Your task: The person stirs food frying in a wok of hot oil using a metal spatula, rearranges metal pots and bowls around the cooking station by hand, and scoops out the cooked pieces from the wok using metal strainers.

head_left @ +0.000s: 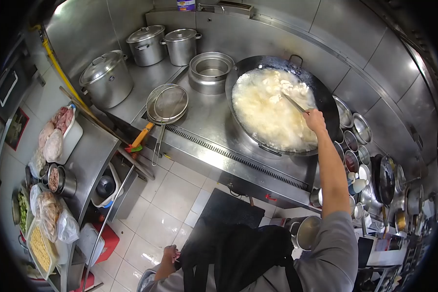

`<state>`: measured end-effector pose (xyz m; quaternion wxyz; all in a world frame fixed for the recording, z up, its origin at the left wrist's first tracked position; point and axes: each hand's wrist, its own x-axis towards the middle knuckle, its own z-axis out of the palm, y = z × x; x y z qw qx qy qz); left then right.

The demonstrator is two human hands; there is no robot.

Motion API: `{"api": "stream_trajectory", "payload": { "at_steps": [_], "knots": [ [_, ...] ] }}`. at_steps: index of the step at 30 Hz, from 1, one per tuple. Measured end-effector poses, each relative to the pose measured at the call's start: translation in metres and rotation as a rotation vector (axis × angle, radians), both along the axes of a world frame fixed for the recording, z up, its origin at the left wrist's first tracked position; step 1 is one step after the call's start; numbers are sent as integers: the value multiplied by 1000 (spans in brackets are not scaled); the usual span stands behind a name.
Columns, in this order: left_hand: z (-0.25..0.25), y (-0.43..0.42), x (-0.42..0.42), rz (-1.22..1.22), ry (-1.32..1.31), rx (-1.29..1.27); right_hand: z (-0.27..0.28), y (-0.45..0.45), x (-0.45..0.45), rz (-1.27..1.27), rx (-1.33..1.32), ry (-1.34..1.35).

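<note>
My right hand (314, 119) is closed round the handle of a metal utensil (293, 102), reaching over the right side of a large black wok (327, 100). The utensil's far end dips into bubbling, pale liquid (267, 114) with whitish pieces in it, and steam rises from it. My left hand (171, 253) hangs low beside my body, away from the stove, with its fingers curled; whether it holds anything is hard to make out.
Two strainers (167, 103) and an open metal pot (210, 73) stand left of the wok. Lidded pots (106, 80) line the back left. Bowls (361, 128) crowd the right side. A shelf (93, 160) at far left holds food. A black mat (224, 209) covers some floor.
</note>
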<state>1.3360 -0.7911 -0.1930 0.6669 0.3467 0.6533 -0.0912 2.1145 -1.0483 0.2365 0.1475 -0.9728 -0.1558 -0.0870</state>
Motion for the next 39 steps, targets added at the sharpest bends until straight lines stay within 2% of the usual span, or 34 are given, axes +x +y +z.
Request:
{"api": "stream_trajectory", "payload": {
  "at_steps": [3, 8, 12, 18, 21, 25, 26, 27, 32, 35, 37, 39],
  "knots": [
    [15, -9, 19, -1, 23, 49, -2, 26, 10, 20, 23, -7],
    [9, 10, 29, 52, -44, 66, -4, 44, 9, 91, 65, 83],
    [4, 29, 29, 10, -41, 42, 12, 50, -30, 156, 48, 103],
    [-5, 55, 31, -28, -35, 7, 44, 30, -90, 258, 0, 91],
    [-8, 78, 30, -153, -76, 2, 50, 11, -115, 279, -30, 53],
    [-17, 106, 34, -28, -97, 10, 79, -15, -170, 282, -45, 15],
    [-26, 118, 30, -309, -235, 105, 80, -25, -178, 300, -42, -13],
    [-34, 131, 33, -178, -199, -27, 82, -32, -188, 325, -39, -37],
    [-15, 161, 46, -361, -235, 80, 92, -64, -252, 205, 10, -102],
    [-10, 172, 52, -343, -196, 40, 88, -88, -290, 116, 28, -187],
    [-72, 190, 36, -610, -271, 201, 77, -105, -312, 70, 129, -179],
    [-37, 186, 42, -396, -146, -34, 61, -119, -332, -36, 257, -160]
  ]
}}
